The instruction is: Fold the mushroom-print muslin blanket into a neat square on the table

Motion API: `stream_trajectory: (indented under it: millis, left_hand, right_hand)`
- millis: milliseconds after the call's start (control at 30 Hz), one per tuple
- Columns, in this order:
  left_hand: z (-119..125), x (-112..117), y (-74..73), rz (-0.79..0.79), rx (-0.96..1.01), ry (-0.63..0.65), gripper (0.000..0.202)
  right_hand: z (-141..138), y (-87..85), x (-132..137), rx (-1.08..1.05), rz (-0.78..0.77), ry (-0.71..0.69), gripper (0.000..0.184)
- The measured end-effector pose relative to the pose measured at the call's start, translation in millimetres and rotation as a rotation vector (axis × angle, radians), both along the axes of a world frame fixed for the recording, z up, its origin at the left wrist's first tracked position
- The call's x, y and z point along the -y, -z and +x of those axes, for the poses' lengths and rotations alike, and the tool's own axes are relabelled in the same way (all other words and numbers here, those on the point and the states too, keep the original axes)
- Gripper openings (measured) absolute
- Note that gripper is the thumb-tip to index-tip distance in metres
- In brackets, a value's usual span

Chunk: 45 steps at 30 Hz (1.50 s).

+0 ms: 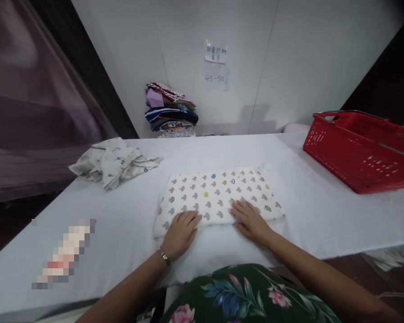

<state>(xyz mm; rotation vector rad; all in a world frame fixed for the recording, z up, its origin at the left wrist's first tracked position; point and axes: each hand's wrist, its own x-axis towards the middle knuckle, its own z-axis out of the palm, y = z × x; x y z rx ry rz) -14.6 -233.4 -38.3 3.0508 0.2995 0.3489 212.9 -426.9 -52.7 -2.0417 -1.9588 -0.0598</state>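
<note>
A white cloth [218,193] printed with grey mushroom shapes and a few coloured ones lies folded into a flat rectangle in front of me. My left hand [182,229] rests on its near left edge with the fingers stretched out. On the near right part of the cloth, my right hand [251,220] lies flat, fingers extended. Neither hand grips anything. Farther left is a crumpled white cloth [116,161] with a small dark print, apart from both hands.
A white-covered table [121,246] carries it all. At the right stands a red plastic basket [360,152] with metal handles. A stack of folded clothes [171,110] is beyond the far edge, near the wall. A pixelated item [65,253] lies at the near left.
</note>
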Motion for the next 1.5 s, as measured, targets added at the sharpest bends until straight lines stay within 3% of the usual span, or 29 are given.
stream_trajectory:
  millis: [200,433,567,767,933,1100,1300,1400,1500]
  left_hand:
    - [-3.0,-5.0,-1.1,-0.032,-0.008,-0.024,0.054]
    - [-7.2,-17.2,8.4,-0.008,0.048,0.051,0.050]
    - [-13.9,-19.0,13.6,-0.055,0.100,0.103,0.049]
    - [-2.2,-1.5,6.5,-0.060,0.048,-0.038,0.050]
    - [-9.3,-8.1,-0.1,-0.062,0.057,-0.197,0.042]
    - [-28.0,-19.0,-0.1,-0.112,0.047,-0.189,0.040]
    - [-38.1,-32.3,-13.7,-0.320,0.051,-0.138,0.044]
    - [-30.5,-56.7,-17.6,-0.435,0.162,-0.316,0.035]
    - [-8.8,-84.8,-17.8,-0.400,0.231,-0.552,0.035]
  right_hand:
    - [5.3,9.1,1.6,0.050,0.067,-0.095,0.046]
    - [2.4,14.0,-9.2,-0.010,0.183,-0.194,0.044]
    - [-6.7,16.9,-15.3,0.031,0.188,-0.126,0.046]
    - [-47.6,6.2,-55.9,0.059,0.131,-0.159,0.037]
    - [-52.5,6.3,-65.2,0.039,0.106,-0.159,0.033]
    - [-52.1,6.8,-60.2,0.018,0.096,-0.175,0.036]
    - [-51.1,-16.4,-61.2,-0.134,-0.040,-0.180,0.038]
    - [-50.3,-23.3,-76.2,-0.135,-0.039,-0.198,0.047]
    - [-56.3,-16.8,-95.0,-0.065,-0.114,-0.287,0.066]
